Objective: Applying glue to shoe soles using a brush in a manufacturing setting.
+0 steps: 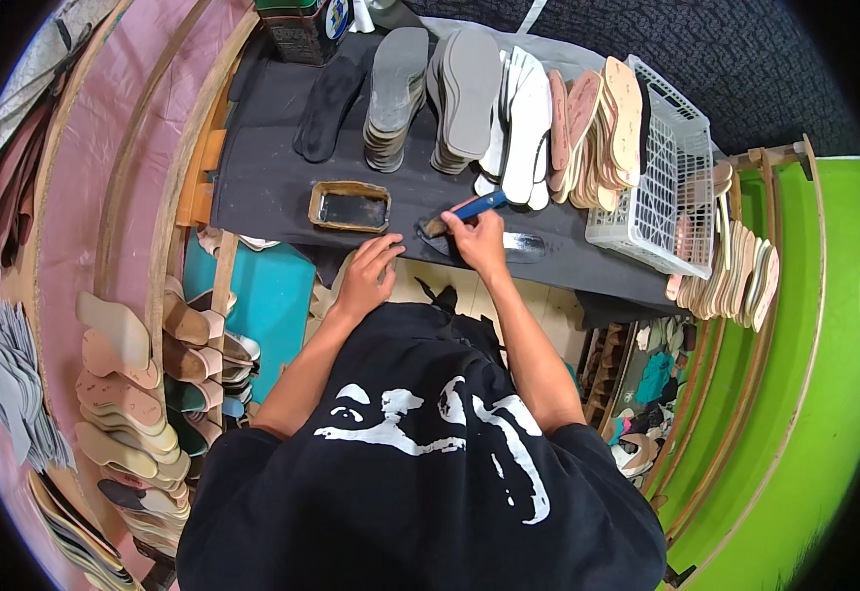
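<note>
Work position: the dark flat piece [524, 242] lay near the front edge of the cloth-covered table [262, 202], just right of the frame's upper centre, with a glossy patch at its right end. The right hand [479, 243] was closed around the brush [479, 205], its blue handle slanting toward the upper right and its bristles down at the piece's left end. The left hand [367, 280] was apart from the right, fingers loosely spread and holding nothing visible, at the table edge; whether its fingertips touched the cloth could not be told.

Supply: the tan-rimmed tray [351, 228] sat left of the brush, dark inside; its fill level could not be read.

Technique, as judged from this layout: low, even strokes along the length suited the narrow shape, with a light load on the bristles to avoid pooling at the edges. A steadying fingertip on an uncoated margin would have limited sliding. The grey stack [465, 94] and white stack [528, 128], at the upper centre, stood near enough that drips and handle swing called for care.
</note>
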The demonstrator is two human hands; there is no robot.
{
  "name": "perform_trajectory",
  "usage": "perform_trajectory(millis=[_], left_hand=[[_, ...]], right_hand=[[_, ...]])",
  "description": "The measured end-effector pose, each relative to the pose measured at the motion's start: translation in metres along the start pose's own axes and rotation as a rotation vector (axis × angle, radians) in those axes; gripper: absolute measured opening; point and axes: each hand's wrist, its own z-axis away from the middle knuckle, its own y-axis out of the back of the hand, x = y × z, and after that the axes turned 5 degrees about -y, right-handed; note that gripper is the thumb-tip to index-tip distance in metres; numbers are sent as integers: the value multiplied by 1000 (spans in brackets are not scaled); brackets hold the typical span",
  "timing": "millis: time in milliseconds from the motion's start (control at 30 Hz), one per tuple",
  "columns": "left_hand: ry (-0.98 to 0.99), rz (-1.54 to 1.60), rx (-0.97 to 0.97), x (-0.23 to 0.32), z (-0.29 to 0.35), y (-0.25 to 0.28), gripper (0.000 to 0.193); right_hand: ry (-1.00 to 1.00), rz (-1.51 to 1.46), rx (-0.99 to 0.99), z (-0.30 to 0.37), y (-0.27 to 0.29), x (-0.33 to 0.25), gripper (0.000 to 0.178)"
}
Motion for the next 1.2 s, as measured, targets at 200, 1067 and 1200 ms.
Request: perform_trajectory(millis=[200,1067,1200], left_hand=[[-15,-7,1,1,-2,1,39],[-2,-6,-10,-1,-1,2,37],[-10,-6,-15,-1,-2,2,38]], right_hand=[[12,-65,3,2,-3,-2,21],[-24,-97,103,12,-22,-2,24],[-42,-84,92,19,-18,0,24]])
